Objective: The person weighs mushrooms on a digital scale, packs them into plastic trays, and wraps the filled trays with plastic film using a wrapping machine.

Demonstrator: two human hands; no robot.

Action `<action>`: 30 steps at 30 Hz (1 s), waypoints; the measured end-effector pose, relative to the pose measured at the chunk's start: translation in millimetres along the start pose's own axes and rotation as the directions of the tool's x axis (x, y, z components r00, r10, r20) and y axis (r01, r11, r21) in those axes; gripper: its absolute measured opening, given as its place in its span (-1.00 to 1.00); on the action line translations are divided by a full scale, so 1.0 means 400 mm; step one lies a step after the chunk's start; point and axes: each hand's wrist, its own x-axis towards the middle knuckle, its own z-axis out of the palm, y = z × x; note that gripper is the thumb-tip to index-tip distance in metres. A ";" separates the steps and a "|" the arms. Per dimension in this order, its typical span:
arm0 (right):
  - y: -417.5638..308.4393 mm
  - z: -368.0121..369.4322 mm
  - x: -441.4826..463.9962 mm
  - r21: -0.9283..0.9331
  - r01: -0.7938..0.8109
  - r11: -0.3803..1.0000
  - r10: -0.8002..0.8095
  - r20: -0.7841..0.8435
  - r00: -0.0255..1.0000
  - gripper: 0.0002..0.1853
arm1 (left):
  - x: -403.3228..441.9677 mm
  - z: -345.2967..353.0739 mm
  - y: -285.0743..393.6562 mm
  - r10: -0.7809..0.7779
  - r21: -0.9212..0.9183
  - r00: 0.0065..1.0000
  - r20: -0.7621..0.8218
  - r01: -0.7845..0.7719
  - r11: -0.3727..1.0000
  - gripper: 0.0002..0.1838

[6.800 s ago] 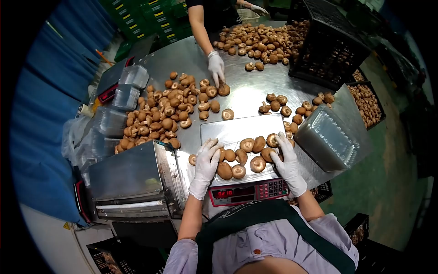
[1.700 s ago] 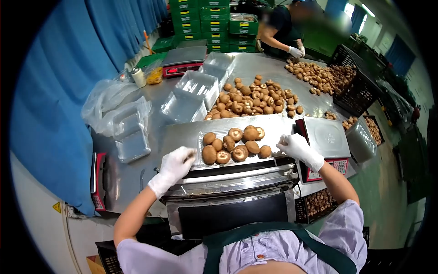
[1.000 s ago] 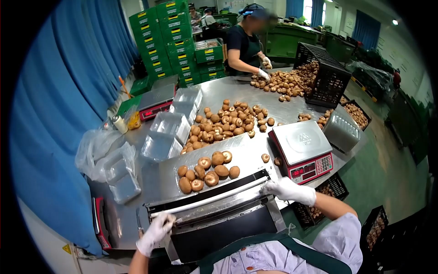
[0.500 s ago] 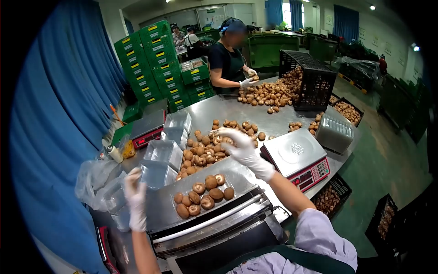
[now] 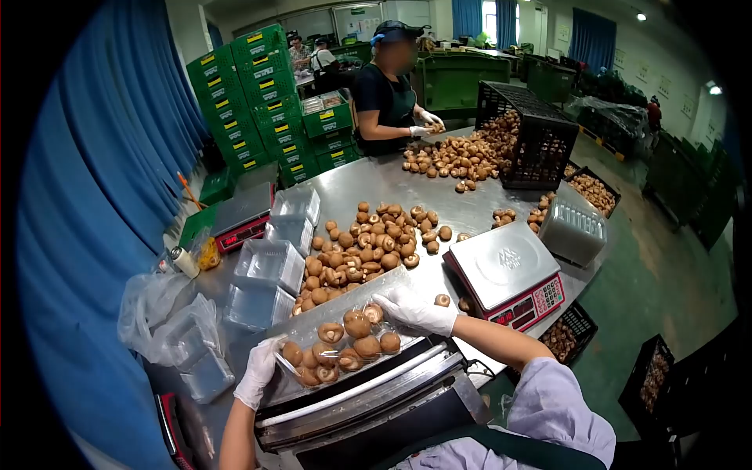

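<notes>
A clear plastic tray of shiitake mushrooms is between my two white-gloved hands, above the front metal surface of a wrapping machine. My left hand is closed on the tray's left end. My right hand grips its far right corner, fingers beside the mushrooms. Both caps and pale stems show through the tray. Just beyond, a pile of loose shiitake mushrooms lies on the steel table.
Empty clear trays stand in stacks at the left. A scale sits to the right, near more upturned trays. Across the table a co-worker handles mushrooms by a tipped black crate. Green crates are stacked behind.
Both hands have come down to the mushroom tray and taken hold of its ends. The tray, resting on the metal surface before, is now held and slightly tilted.
</notes>
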 end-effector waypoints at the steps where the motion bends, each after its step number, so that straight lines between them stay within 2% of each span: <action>1: -0.015 -0.005 -0.014 0.002 -0.001 1.000 0.001 0.001 1.000 -0.54 | -0.016 0.006 -0.004 -0.001 0.000 1.000 0.002 0.001 1.000 -0.52; 2: -0.024 -0.002 -0.027 0.036 -0.058 0.998 0.058 -0.002 0.998 -0.55 | -0.049 0.018 -0.013 -0.207 -0.235 0.974 0.093 0.224 0.946 -0.45; 3: -0.028 0.003 -0.036 0.070 -0.113 0.991 0.114 -0.001 0.994 -0.56 | -0.076 0.025 -0.016 -0.377 -0.430 0.899 0.225 0.439 0.789 -0.38; 4: -0.006 0.017 -0.036 0.072 -0.112 0.991 0.112 0.005 0.994 -0.56 | -0.093 0.042 0.018 -0.390 -0.476 0.907 0.158 0.416 0.775 -0.35; 5: 0.033 0.034 -0.029 0.097 -0.102 0.990 0.106 -0.036 0.994 -0.57 | -0.088 0.031 0.028 -0.541 -0.409 0.807 0.237 0.588 0.698 -0.40; 7: 0.084 0.058 -0.030 0.127 -0.092 0.988 0.101 -0.074 0.992 -0.59 | -0.090 0.046 0.095 -0.664 -0.574 0.735 0.136 0.605 0.552 -0.48; 9: 0.109 0.067 -0.041 0.042 0.025 0.999 -0.014 -0.237 0.971 -0.61 | -0.097 0.046 0.079 -0.639 -0.660 0.758 0.129 0.547 0.515 -0.56; 10: 0.087 0.063 -0.059 -0.051 -0.006 0.999 -0.010 -0.312 0.950 -0.61 | -0.098 0.042 0.051 -0.665 -0.607 0.738 0.111 0.580 0.543 -0.62; 11: 0.065 0.056 -0.074 -0.053 -0.002 0.999 -0.014 -0.307 0.951 -0.61 | -0.100 0.051 0.043 -0.668 -0.609 0.736 0.107 0.580 0.541 -0.62; 13: 0.029 0.047 -0.091 -0.153 -0.094 0.984 0.039 -0.328 0.944 -0.62 | -0.097 0.059 0.038 -0.577 -0.200 0.804 -0.147 0.547 0.813 -0.68; 14: 0.039 0.054 -0.078 -0.155 -0.091 0.984 0.035 -0.328 0.944 -0.62 | -0.086 0.053 0.101 -0.520 0.028 0.831 -0.197 0.535 0.845 -0.67; 16: 0.057 0.074 -0.051 -0.217 -0.044 0.975 0.000 -0.200 0.980 -0.62 | -0.064 0.069 0.133 -0.548 0.086 0.811 -0.206 0.573 0.815 -0.64; 17: 0.053 0.083 -0.051 -0.216 -0.044 0.975 0.000 -0.200 0.980 -0.62 | -0.061 0.074 0.136 -0.578 0.144 0.788 -0.214 0.611 0.779 -0.61; 18: 0.049 0.091 -0.048 -0.215 -0.051 0.975 0.003 -0.220 0.976 -0.62 | -0.057 0.085 0.118 -0.598 0.076 0.787 -0.151 0.612 0.787 -0.59; 19: 0.043 0.094 -0.051 -0.215 -0.057 0.975 0.004 -0.239 0.971 -0.62 | -0.063 0.095 0.118 -0.600 0.076 0.785 -0.152 0.615 0.785 -0.59; 21: 0.052 0.113 -0.075 -0.202 -0.022 0.979 -0.041 -0.299 0.953 -0.64 | -0.078 0.125 0.120 -0.376 0.085 0.858 -0.349 0.429 0.899 -0.61; 22: 0.032 0.108 -0.118 -0.158 0.025 0.987 -0.079 -0.342 0.936 -0.66 | -0.101 0.128 0.156 -0.297 0.029 0.861 -0.412 0.338 0.941 -0.64; 23: 0.004 0.099 -0.171 -0.120 0.076 0.990 -0.117 -0.388 0.914 -0.68 | -0.137 0.128 0.210 -0.269 -0.091 0.842 -0.468 0.256 0.962 -0.67; 24: -0.054 0.091 -0.279 -0.115 0.081 0.990 -0.119 -0.374 0.920 -0.73 | -0.192 0.115 0.319 -0.281 -0.168 0.839 -0.467 0.227 0.959 -0.71; 25: -0.077 0.101 -0.379 -0.106 0.068 0.992 -0.099 -0.313 0.944 -0.73 | -0.278 0.156 0.315 -0.297 -0.190 0.811 -0.505 0.232 0.954 -0.71; 26: -0.031 0.135 -0.443 -0.197 0.237 0.951 -0.296 -0.371 0.880 -0.71 | -0.353 0.179 0.354 -0.303 -0.203 0.789 -0.534 0.228 0.952 -0.72; 27: -0.010 0.160 -0.514 -0.104 0.174 0.979 -0.197 -0.300 0.933 -0.70 | -0.457 0.206 0.337 -0.357 -0.160 0.844 -0.399 0.319 0.934 -0.66; 29: 0.061 0.234 -0.618 -0.189 -0.024 0.982 0.005 -0.100 0.995 -0.72 | -0.638 0.331 0.307 -0.548 0.253 0.811 -0.203 0.584 0.771 -0.68; 30: 0.108 0.279 -0.634 -0.162 -0.216 0.963 0.230 0.075 0.970 -0.71 | -0.695 0.380 0.268 -0.618 0.131 0.769 -0.165 0.638 0.759 -0.65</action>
